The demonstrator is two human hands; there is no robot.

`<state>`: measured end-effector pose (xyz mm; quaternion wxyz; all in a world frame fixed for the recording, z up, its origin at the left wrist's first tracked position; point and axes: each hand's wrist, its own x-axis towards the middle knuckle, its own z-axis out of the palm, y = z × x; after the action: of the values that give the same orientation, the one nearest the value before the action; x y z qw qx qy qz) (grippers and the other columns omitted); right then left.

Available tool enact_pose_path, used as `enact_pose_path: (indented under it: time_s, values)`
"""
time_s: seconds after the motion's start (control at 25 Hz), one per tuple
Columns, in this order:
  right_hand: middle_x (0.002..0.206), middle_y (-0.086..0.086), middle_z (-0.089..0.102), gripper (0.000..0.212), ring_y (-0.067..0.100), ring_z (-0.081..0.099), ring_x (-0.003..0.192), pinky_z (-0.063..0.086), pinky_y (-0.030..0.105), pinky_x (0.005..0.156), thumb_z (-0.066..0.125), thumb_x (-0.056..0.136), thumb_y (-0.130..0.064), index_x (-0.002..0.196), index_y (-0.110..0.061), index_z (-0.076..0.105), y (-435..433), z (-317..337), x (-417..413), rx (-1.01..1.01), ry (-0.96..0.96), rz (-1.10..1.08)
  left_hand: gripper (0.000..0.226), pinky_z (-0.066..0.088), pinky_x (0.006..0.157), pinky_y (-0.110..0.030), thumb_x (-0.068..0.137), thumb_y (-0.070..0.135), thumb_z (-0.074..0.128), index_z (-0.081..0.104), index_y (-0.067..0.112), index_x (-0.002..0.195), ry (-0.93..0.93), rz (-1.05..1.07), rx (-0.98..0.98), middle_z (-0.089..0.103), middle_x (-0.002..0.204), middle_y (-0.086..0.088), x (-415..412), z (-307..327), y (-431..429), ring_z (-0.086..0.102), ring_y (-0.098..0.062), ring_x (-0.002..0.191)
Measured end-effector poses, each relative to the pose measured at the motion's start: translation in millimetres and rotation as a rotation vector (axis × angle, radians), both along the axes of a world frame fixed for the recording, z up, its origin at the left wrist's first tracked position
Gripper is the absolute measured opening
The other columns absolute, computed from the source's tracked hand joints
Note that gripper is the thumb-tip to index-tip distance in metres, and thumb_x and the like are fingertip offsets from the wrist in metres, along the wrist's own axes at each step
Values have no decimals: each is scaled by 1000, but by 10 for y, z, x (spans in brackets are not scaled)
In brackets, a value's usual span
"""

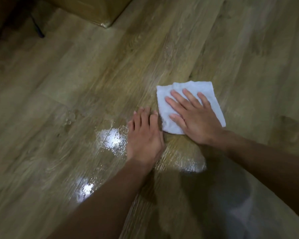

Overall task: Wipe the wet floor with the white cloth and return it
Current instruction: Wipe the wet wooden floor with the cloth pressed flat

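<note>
1. Pressing down with straight, spread fingers [190, 98], the right hand [195, 121] lies flat on the folded white cloth [193, 86] and covers its near right part.
2. Straight and close together, the fingers [141, 116] of the left hand [143, 137] rest on bare floor, their tips just beside the cloth's left edge; they hold nothing.
3. The cloth lies flat on the wood-pattern floor [76, 75], right of centre.
4. Glistening water patches [112, 137] lie left of the left hand and between the forearms, near the cloth.
5. A brown cardboard box [93, 9] stands well apart at the far edge.
</note>
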<state>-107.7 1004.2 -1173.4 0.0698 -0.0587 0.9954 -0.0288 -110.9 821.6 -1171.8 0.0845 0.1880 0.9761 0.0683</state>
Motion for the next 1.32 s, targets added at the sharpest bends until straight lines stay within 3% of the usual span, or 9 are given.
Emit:
enact_pose_path:
  time_s: [0.24, 0.36, 0.52, 0.8, 0.88, 1.0, 1.08, 1.2, 1.32]
  values:
    - [162, -11, -1, 56, 21, -4, 149, -4, 51, 117, 10, 101, -50, 154, -33, 5, -113, -59, -1276, -95, -20, -310, 60, 26, 113, -51, 85, 33, 26, 43, 10, 138, -27, -10, -4, 35, 149, -16, -22, 79, 27, 27, -37, 141]
    - [163, -5, 8, 57, 26, 5, 149, 2, 52, 118, 11, 101, -48, 154, -28, 11, -164, -19, -985, 10, 35, -164, 57, 30, 112, -51, 81, 30, 32, 52, 8, 130, 3, 8, 29, 44, 144, -17, -34, 107, 23, 37, -36, 136]
    - [160, -11, 18, 56, 18, 15, 148, 11, 48, 118, 16, 100, -52, 152, -34, 20, 60, 15, -481, 30, 4, 77, 46, 35, 110, -49, 82, 24, 40, 59, 8, 121, 62, 12, 54, 51, 138, -17, -46, 61, 32, 44, -34, 132]
    - [162, -10, -3, 57, 25, -7, 149, -8, 53, 117, 10, 101, -50, 154, -31, 3, -318, -71, -1806, -118, -10, -418, 46, 33, 111, -48, 87, 27, 38, 55, 11, 126, 64, 7, 76, 49, 139, -15, -53, 14, 27, 42, -34, 133]
    - [163, -9, -1, 57, 26, -6, 149, -8, 53, 117, 9, 100, -49, 154, -30, 4, -375, -39, -1728, -97, -8, -337, 46, 31, 112, -48, 86, 27, 40, 54, 11, 127, 50, 12, 67, 47, 140, -14, -45, 13, 21, 40, -33, 134]
    - [161, -11, 14, 57, 22, 9, 149, 4, 48, 118, 12, 99, -52, 153, -34, 16, -193, 7, -991, 6, 46, -14, 47, 32, 111, -49, 84, 25, 40, 55, 12, 127, 42, 49, 70, 47, 141, -13, -39, 41, 31, 40, -33, 134]
    - [159, -11, 21, 58, 19, 16, 148, 9, 45, 118, 13, 98, -56, 151, -36, 22, 70, 44, -581, 56, 31, 32, 47, 33, 109, -50, 85, 25, 37, 56, 11, 125, 54, 59, 91, 48, 140, -14, -38, 49, 46, 41, -33, 133]
    - [160, -10, 17, 60, 20, 12, 148, 6, 47, 117, 12, 97, -58, 152, -36, 18, 132, 50, -857, 48, 16, -153, 46, 34, 109, -50, 87, 25, 35, 56, 10, 125, 63, 46, 97, 49, 139, -15, -37, 26, 40, 42, -34, 133]
    - [163, -8, -1, 59, 27, -6, 149, -6, 53, 116, 11, 100, -52, 154, -30, 4, -377, -41, -1579, -92, -7, -420, 47, 33, 110, -48, 85, 28, 37, 53, 12, 126, 68, 32, 90, 48, 139, -13, -42, -12, 29, 41, -33, 134]
